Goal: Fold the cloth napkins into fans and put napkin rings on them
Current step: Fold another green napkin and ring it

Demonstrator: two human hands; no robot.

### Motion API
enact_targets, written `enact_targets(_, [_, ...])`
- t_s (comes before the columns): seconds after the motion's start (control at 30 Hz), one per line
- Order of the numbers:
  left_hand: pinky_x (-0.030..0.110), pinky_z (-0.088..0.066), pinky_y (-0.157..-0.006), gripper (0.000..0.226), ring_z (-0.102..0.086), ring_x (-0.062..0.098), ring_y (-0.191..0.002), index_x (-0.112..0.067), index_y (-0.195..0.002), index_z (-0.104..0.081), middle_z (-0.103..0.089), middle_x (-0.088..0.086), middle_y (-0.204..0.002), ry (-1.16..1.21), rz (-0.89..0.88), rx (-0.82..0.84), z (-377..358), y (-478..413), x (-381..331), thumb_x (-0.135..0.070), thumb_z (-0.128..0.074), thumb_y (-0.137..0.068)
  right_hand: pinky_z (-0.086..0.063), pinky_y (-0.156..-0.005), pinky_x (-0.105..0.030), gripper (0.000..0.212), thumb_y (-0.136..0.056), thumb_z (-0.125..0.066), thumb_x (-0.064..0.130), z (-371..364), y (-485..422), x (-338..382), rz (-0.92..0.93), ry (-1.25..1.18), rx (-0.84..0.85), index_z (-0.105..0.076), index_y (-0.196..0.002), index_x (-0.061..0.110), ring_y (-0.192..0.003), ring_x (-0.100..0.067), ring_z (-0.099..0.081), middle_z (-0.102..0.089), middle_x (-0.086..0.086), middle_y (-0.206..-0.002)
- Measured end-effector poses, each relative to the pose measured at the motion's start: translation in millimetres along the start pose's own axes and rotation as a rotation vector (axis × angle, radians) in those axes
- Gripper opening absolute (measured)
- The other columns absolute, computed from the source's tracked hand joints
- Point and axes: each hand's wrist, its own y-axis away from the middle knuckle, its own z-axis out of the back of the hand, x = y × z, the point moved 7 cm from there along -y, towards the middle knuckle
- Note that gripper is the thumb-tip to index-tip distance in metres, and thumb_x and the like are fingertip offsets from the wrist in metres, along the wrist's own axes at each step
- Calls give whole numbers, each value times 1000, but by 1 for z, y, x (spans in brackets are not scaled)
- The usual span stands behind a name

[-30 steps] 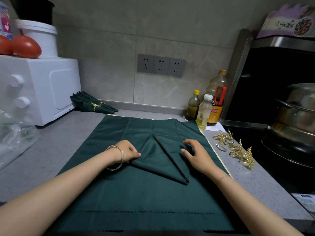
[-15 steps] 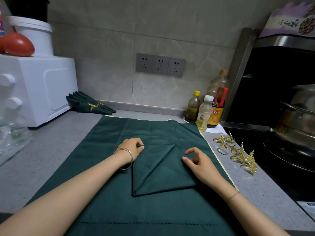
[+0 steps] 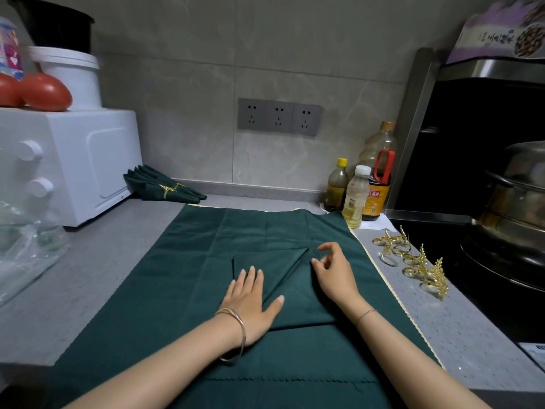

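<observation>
A dark green napkin (image 3: 298, 302) lies folded on a larger green cloth (image 3: 188, 261) spread over the counter. My left hand (image 3: 250, 302) presses flat on the napkin's left part, fingers straight. My right hand (image 3: 333, 273) hovers at the napkin's right corner with fingers loosely curled, holding nothing that I can see. Several gold leaf-shaped napkin rings (image 3: 413, 261) lie on the counter to the right of the cloth. A finished green fan napkin with a gold ring (image 3: 165, 188) rests at the back left by the wall.
A white oven (image 3: 67, 163) stands at left, tomatoes (image 3: 44, 91) and a white bucket on top. A clear plastic bag (image 3: 26, 249) lies in front of it. Three bottles (image 3: 356, 193) stand at back right. A steel pot (image 3: 513, 208) sits on the black stove.
The napkin has been turned and laid squarer. My left hand moved from its top corner down onto it and flattened. My right hand shifted up to the right corner.
</observation>
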Motion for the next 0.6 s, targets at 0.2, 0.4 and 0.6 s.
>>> enact_targets(0.2, [32,10,-118,59,16,18,-146,-14,-152,8,15,4,-159,-76,-6,-33,-5,-1,-5,-39,-14,-103,-39,-70,-32,14,-91,-56,14,-3,2,-3,14,113,7,-50,-103,16,-71,-22,-52,-49,4,-66])
enact_targets(0.4, [32,10,-117,55,15,18,-146,-13,-152,5,14,4,-159,-80,4,-63,-4,1,-5,-32,-12,-104,-37,-100,-33,31,-93,-46,27,-6,15,35,471,358,97,-63,-118,20,-117,-15,-53,-61,5,-121])
enact_targets(0.6, [32,11,-117,56,15,18,-146,-12,-152,4,12,4,-160,-101,17,-109,-3,1,-5,-33,-13,-104,5,-114,-24,43,-104,-27,32,-51,52,35,533,521,710,-27,-147,33,-144,0,-7,-19,16,-155])
